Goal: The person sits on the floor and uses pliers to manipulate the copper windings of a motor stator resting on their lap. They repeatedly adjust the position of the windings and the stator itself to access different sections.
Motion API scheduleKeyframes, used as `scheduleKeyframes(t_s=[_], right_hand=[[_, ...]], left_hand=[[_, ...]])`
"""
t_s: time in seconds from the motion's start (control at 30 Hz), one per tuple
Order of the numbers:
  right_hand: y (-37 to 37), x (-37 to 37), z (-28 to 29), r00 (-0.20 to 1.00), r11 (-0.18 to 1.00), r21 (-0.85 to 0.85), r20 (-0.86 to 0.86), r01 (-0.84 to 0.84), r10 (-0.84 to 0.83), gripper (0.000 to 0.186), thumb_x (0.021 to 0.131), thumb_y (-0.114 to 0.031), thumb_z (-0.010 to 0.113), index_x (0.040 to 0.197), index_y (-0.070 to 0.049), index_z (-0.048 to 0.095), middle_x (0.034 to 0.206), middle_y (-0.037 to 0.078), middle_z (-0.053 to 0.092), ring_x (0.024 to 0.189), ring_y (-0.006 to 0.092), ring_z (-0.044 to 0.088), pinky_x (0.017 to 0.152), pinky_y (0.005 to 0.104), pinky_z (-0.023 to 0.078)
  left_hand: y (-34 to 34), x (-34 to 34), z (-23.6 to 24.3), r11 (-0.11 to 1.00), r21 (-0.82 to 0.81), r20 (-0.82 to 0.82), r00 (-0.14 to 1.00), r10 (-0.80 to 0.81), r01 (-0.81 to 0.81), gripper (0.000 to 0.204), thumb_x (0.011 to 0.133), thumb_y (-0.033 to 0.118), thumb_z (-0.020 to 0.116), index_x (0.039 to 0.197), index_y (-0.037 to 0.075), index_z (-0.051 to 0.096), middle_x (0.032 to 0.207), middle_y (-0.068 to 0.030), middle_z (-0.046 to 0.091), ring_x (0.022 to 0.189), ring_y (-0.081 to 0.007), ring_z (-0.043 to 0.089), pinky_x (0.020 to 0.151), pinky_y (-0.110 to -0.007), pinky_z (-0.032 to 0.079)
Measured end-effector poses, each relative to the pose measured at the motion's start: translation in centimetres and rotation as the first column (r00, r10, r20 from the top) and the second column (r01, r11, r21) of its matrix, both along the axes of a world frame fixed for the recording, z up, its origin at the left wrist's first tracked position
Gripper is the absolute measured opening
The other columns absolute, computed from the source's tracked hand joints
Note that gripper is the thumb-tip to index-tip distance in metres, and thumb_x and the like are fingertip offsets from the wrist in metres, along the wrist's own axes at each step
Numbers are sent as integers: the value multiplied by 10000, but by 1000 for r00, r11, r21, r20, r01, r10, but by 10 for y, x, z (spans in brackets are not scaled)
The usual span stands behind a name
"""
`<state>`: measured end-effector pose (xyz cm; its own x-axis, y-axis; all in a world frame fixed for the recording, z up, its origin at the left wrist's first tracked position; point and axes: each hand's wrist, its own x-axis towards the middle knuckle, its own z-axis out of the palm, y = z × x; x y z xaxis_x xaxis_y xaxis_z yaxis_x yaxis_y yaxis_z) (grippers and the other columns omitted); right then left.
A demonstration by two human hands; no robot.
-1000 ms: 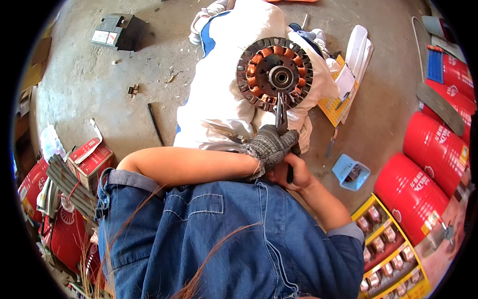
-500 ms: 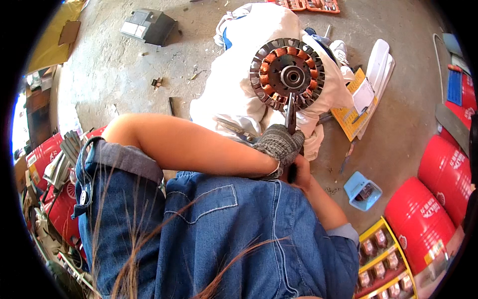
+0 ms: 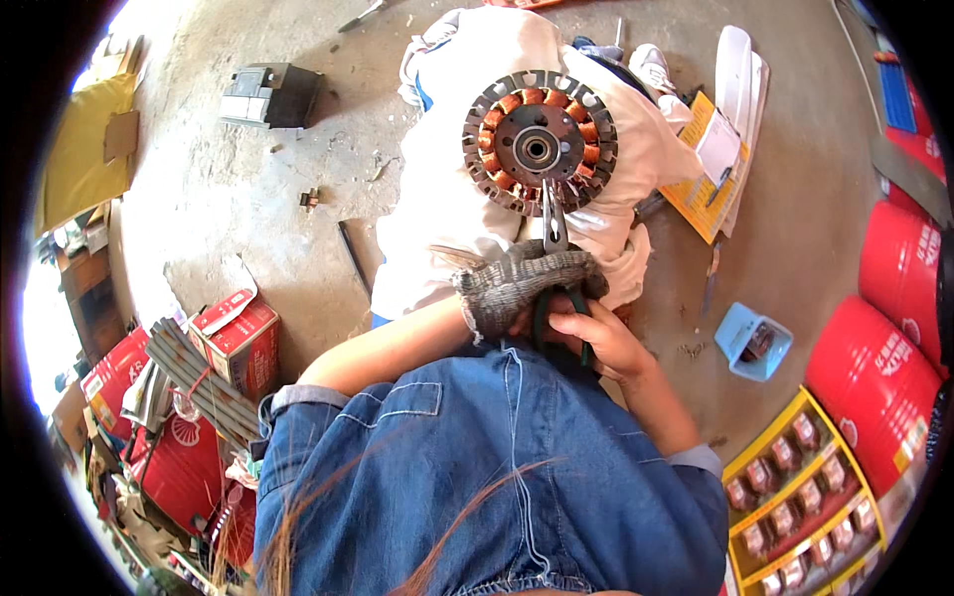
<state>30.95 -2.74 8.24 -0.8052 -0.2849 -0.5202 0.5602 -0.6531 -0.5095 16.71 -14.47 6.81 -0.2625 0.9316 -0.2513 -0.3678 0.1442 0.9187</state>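
A round stator (image 3: 513,149) with copper coils and a toothed dark rim is in front of me, over a pale draped cloth (image 3: 437,189). At its middle sits a metal bearing (image 3: 537,150). Needle-nose pliers (image 3: 555,230) point away from me, their jaw tips against the stator just below the bearing. My left hand (image 3: 527,286), in a grey knit glove, wraps round the pliers near the joint. Bare, my right hand (image 3: 608,340) grips their dark handles from the right, its thumb across them. The glove hides part of the handles.
To the far left stands a black battery-like box (image 3: 273,96). A blue plastic bin (image 3: 753,343), red drums (image 3: 870,382) and a yellow rack (image 3: 810,477) of packaged parts are at right. A clipboard (image 3: 717,159) lies beside the cloth. Left, a red carton (image 3: 248,343) stands by grey tubes (image 3: 204,382).
My left elbow has dropped from its raised position, and the gloved hand has turned across the pliers. Their handles and more of my right hand now show. The whole view has shifted.
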Motion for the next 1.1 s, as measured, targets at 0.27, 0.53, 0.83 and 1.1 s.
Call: scheduleKeyframes(t_s=[0.27, 0.53, 0.83, 1.1], right_hand=[[8, -2, 19, 985, 986, 93, 123, -136, 125, 349, 930, -218, 544, 1189, -2, 636, 1075, 96, 695, 868, 111, 620, 751, 234, 489], [-2, 8, 19, 980, 994, -45, 167, -100, 106, 481, 869, -239, 577, 1277, 16, 600, 1137, 106, 696, 872, 123, 642, 749, 248, 522], [-12, 22, 32, 973, 991, -3, 186, -136, 134, 551, 853, -278, 598, 1304, 37, 593, 1200, 121, 680, 940, 154, 654, 796, 277, 529], [-14, 12, 12, 985, 991, -70, 118, -118, 126, 548, 858, -305, 559, 1277, 45, 603, 1183, 205, 689, 854, 179, 678, 712, 260, 537]], left_hand=[[-8, -22, 23, 855, -362, 448, 874, -190, 371, 343, 1002, 291, 597, 1280, 95, 638, 920, -66, 691, 599, -78, 627, 516, -239, 506], [-31, -28, 20, 891, -226, 307, 897, -318, 393, 443, 999, 402, 602, 1307, 83, 623, 987, -94, 702, 740, -104, 655, 646, -259, 533], [-29, -34, 29, 855, -381, 89, 934, -345, 352, 485, 989, 437, 619, 1292, 60, 654, 1120, -131, 716, 1008, -192, 672, 895, -337, 522], [-38, -27, 15, 940, -286, 18, 982, -187, 184, 460, 990, 445, 602, 1160, 30, 704, 966, -117, 731, 844, -194, 675, 748, -353, 534]])
